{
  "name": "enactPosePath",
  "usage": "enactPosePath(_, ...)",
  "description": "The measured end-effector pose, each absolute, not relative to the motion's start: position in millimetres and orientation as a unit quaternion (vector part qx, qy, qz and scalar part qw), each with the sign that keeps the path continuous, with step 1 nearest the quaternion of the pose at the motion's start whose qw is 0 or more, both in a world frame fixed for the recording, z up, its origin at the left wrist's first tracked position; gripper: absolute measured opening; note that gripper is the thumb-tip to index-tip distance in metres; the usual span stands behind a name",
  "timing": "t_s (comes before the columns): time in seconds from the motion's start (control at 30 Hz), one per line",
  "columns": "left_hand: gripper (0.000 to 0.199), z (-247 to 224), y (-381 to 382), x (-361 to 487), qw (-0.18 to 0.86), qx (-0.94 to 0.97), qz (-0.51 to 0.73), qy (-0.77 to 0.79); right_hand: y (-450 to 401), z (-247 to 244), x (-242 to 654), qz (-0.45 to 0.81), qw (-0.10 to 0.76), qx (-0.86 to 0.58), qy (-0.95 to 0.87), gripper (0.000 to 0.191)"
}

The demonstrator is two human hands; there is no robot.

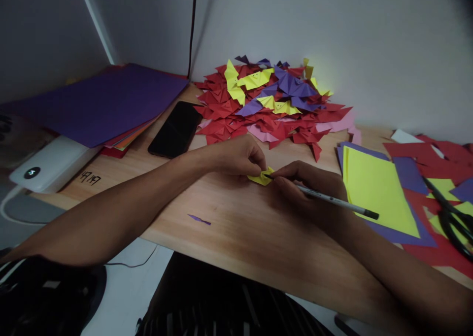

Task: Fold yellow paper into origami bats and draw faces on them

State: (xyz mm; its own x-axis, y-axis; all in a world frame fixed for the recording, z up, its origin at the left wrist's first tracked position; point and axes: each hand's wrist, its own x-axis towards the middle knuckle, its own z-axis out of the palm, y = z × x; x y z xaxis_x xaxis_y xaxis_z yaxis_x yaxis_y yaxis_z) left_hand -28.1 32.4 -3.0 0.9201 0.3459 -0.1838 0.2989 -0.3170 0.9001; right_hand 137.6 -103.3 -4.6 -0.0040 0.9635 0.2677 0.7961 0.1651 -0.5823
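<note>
A small folded yellow paper figure (261, 179) lies on the wooden table (221, 237). The fingers of my left hand (242, 156) are closed on its left side, pressing it down. In my right hand (305, 185) is a pen (338, 201) with a pale barrel and a dark end, its tip at the yellow paper. Behind my hands rises a heap of folded paper figures (258, 109) in red, purple, yellow and pink; a few yellow ones carry small drawn dots like faces.
On the left are a black phone (175, 129), a white power bank (55, 163) with a cable, and purple sheets (121, 99) over other colours. On the right lie yellow sheets (377, 188), red paper pieces (432, 158) and black scissors (449, 218). A purple scrap (199, 219) lies near the front edge.
</note>
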Motion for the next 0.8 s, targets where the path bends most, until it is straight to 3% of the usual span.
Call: enactPosePath(0.8,0.027,-5.8,33.5,-27.3,0.554,0.809,0.022,0.196,-101.5,-6.7,138.6,0.130,0.328,-0.614,-0.706,0.009)
